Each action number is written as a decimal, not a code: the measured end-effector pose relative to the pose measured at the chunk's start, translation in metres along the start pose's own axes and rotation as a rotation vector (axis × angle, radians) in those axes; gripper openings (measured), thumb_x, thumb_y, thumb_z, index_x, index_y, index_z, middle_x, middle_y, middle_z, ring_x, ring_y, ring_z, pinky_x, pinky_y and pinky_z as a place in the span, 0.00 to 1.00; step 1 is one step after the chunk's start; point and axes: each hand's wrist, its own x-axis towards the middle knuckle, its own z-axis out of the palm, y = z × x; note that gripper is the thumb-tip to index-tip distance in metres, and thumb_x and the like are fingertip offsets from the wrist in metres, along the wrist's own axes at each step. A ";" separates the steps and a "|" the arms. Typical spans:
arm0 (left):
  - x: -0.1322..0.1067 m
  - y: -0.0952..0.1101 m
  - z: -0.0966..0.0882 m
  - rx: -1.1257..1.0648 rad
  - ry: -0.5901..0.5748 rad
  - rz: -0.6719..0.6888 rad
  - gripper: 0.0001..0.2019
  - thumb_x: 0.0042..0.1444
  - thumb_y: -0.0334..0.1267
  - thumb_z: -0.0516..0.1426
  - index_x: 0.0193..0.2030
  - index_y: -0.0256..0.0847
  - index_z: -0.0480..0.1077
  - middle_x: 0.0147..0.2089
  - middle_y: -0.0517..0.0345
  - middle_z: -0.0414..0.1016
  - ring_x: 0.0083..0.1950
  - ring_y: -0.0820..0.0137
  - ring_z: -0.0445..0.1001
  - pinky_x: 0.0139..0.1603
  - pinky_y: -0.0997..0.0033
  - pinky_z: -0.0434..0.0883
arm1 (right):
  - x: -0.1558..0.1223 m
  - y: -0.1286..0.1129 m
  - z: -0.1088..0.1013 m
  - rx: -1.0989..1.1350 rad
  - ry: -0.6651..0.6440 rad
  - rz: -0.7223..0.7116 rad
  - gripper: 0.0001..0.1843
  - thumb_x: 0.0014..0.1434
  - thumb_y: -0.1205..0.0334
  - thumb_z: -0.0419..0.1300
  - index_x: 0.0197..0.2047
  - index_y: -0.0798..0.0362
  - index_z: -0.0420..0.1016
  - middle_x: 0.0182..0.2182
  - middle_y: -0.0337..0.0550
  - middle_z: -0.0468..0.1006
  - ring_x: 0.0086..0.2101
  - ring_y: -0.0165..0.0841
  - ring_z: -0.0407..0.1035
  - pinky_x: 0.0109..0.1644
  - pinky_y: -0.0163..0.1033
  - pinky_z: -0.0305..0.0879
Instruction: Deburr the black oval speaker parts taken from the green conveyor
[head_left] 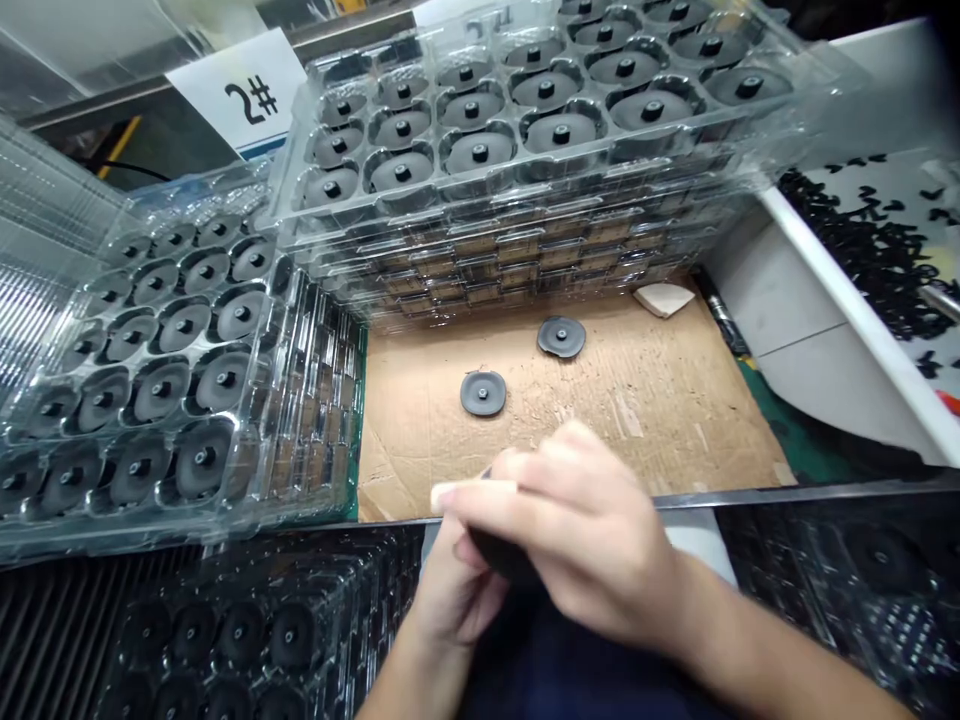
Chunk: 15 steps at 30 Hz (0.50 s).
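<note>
My right hand [585, 530] and my left hand [457, 590] are pressed together low in the middle, fingers closed around a dark disc-like part [499, 555] that is mostly hidden between them. The right hand lies over the left. Two loose grey discs with a centre stud lie on the cardboard sheet [675, 420] beyond my hands: one disc [483, 393] nearer, another disc [561, 337] farther back.
Stacks of clear plastic trays filled with grey discs stand at the left [150, 340] and at the back [525, 120]. More trays [247, 640] sit at the lower left. A white bin [885, 250] with small black parts is at right. A "2#" label [251, 98] stands behind.
</note>
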 end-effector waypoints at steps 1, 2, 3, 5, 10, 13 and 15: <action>-0.001 0.001 0.000 0.002 0.001 0.013 0.31 0.31 0.52 0.69 0.44 0.43 0.75 0.40 0.55 0.77 0.48 0.60 0.74 0.47 0.68 0.73 | -0.002 0.006 0.000 0.001 -0.005 0.043 0.16 0.65 0.70 0.46 0.45 0.54 0.75 0.34 0.41 0.80 0.32 0.30 0.69 0.35 0.39 0.57; -0.002 0.003 0.000 -0.007 0.001 0.022 0.30 0.32 0.51 0.69 0.45 0.44 0.75 0.43 0.55 0.77 0.47 0.62 0.75 0.46 0.70 0.73 | -0.006 0.013 -0.001 -0.017 -0.022 0.127 0.15 0.64 0.70 0.48 0.45 0.53 0.75 0.36 0.41 0.80 0.34 0.31 0.70 0.37 0.39 0.58; -0.003 0.006 -0.001 -0.024 0.003 0.029 0.30 0.33 0.50 0.69 0.46 0.45 0.74 0.46 0.55 0.77 0.46 0.63 0.75 0.45 0.71 0.72 | -0.012 0.021 -0.001 -0.036 -0.036 0.230 0.13 0.63 0.69 0.51 0.45 0.53 0.75 0.37 0.42 0.80 0.36 0.32 0.70 0.39 0.39 0.59; -0.006 0.011 -0.003 -0.064 0.000 0.032 0.30 0.33 0.50 0.68 0.48 0.48 0.73 0.51 0.55 0.75 0.45 0.64 0.76 0.47 0.70 0.72 | -0.030 0.038 0.004 -0.038 -0.069 0.408 0.12 0.62 0.67 0.54 0.46 0.51 0.75 0.37 0.42 0.80 0.35 0.32 0.70 0.39 0.39 0.62; -0.009 0.017 -0.004 -0.073 0.001 -0.006 0.30 0.34 0.51 0.67 0.48 0.48 0.73 0.53 0.55 0.75 0.54 0.60 0.72 0.54 0.67 0.68 | -0.077 0.062 0.032 0.033 -0.197 0.495 0.11 0.62 0.66 0.53 0.41 0.52 0.77 0.33 0.42 0.80 0.34 0.33 0.72 0.38 0.38 0.68; -0.008 0.016 -0.003 -0.066 -0.015 -0.004 0.32 0.34 0.51 0.67 0.51 0.48 0.71 0.55 0.53 0.73 0.56 0.58 0.70 0.55 0.65 0.68 | -0.074 0.060 0.029 0.026 -0.195 0.530 0.11 0.62 0.66 0.52 0.42 0.52 0.76 0.31 0.42 0.79 0.30 0.32 0.72 0.34 0.37 0.68; -0.008 0.015 -0.001 -0.056 -0.018 0.000 0.32 0.35 0.50 0.67 0.51 0.48 0.71 0.56 0.52 0.72 0.54 0.57 0.72 0.55 0.63 0.68 | -0.058 0.048 0.016 0.032 -0.144 0.556 0.12 0.63 0.65 0.51 0.45 0.51 0.74 0.35 0.43 0.78 0.30 0.31 0.71 0.31 0.35 0.67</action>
